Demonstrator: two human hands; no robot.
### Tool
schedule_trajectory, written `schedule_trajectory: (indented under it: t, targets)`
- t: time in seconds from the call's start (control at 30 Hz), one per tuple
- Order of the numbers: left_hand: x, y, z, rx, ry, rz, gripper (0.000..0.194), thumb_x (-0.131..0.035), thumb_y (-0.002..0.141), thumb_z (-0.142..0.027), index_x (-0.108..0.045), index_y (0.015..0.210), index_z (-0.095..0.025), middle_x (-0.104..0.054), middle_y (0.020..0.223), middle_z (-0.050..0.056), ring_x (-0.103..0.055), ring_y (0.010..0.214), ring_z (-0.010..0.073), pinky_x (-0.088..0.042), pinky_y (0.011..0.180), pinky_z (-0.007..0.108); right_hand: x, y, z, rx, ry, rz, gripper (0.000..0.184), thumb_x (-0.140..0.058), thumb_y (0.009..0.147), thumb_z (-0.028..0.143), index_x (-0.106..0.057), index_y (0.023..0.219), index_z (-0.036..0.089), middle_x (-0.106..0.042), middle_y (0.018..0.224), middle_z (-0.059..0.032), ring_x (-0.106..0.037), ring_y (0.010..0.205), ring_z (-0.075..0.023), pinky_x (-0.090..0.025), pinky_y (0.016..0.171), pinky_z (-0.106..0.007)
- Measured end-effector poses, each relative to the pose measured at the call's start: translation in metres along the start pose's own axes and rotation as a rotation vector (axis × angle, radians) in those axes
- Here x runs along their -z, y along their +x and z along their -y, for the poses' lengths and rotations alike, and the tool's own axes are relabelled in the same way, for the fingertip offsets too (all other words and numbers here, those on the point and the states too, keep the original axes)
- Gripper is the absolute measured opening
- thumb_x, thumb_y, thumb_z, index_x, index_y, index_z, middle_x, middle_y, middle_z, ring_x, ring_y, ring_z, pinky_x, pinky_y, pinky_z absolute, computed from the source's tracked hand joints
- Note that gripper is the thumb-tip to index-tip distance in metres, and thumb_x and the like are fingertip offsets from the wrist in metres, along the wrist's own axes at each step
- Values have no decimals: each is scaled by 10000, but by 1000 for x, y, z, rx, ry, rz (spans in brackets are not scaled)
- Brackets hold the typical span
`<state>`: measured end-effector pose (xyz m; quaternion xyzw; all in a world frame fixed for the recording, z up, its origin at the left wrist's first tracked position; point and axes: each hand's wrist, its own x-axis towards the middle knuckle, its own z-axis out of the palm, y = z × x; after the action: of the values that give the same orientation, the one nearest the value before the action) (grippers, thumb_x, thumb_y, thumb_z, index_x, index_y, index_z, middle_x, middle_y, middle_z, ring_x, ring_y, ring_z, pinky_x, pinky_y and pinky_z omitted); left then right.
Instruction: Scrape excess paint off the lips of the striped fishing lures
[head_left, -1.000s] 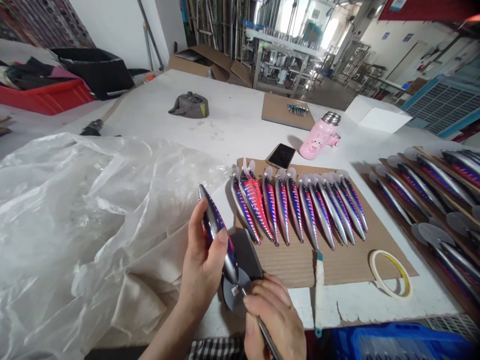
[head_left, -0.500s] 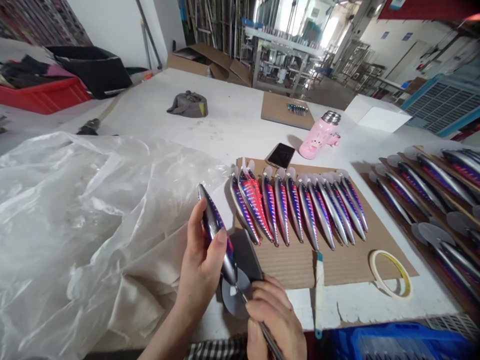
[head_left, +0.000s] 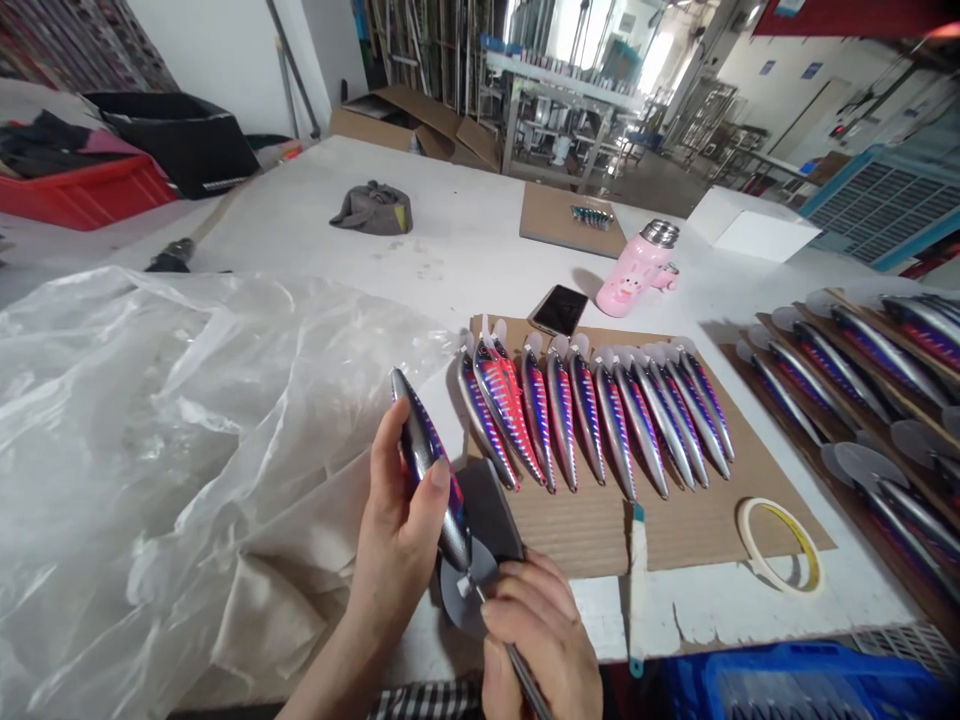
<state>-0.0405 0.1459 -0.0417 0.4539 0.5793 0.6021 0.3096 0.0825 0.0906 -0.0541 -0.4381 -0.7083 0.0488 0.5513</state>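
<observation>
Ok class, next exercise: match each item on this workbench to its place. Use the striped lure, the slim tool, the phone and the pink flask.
Things:
1. striped fishing lure
2. slim tool
3. smartphone
4. pink flask

Places:
A. at the far edge of the brown cardboard sheet
B. in the right hand
C. on the white table, beyond the cardboard
D. in the left hand

Pairs: 1-D, 2-B, 3-A, 4-C

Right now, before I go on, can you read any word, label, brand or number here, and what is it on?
No text can be read clearly.
Blue signs on the far wall: too small to read.
White marking on the black case: too blurred to read.
Lure held up: no lettering seen.
Pink bottle: a cartoon figure, no words seen.
</observation>
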Motion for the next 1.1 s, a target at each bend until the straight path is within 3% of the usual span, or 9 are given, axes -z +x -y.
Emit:
schedule_trajectory:
  t: [0.3, 0.53, 0.67, 0.93, 1.1]
  targets:
    - [1, 0, 0, 10, 1, -5, 549, -532, 913, -415, -367, 1425, -306, -425, 1485, 34, -364, 1366, 253, -266, 1151, 434, -4, -3, 1, -27, 23, -70, 265, -434, 951, 229, -567, 723, 218, -674, 611, 9, -691, 636, -147, -544, 808, -324]
    - [2, -1, 0, 8, 24, -9, 571, -530, 909, -430, -359, 1436, -290, -429, 1478, 49, -401, 1338, 272, -308, 1126, 440, 5, 13, 4, 55, -53, -5, 288, -419, 966, 224, -563, 716, 218, -692, 566, 25, -703, 577, -135, -573, 714, -289]
    - [1, -1, 0, 8, 34, -15, 574, -537, 902, -435, -365, 1433, -300, -440, 1467, 43, -419, 1318, 266, -327, 1111, 422, 4, 11, 4, 31, -50, 6, 270, -422, 956, 215, -573, 731, 218, -694, 583, 16, -707, 606, -146, -579, 729, -307]
    - [2, -2, 1, 33, 3, -10, 547, -531, 906, -437, -364, 1420, -351, -450, 1448, 35, -449, 1285, 282, -322, 1108, 506, 7, 9, 3, 43, -42, 22, 256, -427, 939, 191, -577, 732, 207, -683, 588, 16, -696, 626, -134, -569, 777, -296]
    - [2, -2, 2, 24, -19, 11, 542, -515, 922, -415, -349, 1432, -337, -427, 1481, 30, -376, 1361, 272, -259, 1157, 486, 11, 12, 2, 83, -51, 97, 256, -426, 953, 197, -570, 742, 203, -697, 610, 22, -709, 652, -126, -559, 808, -271]
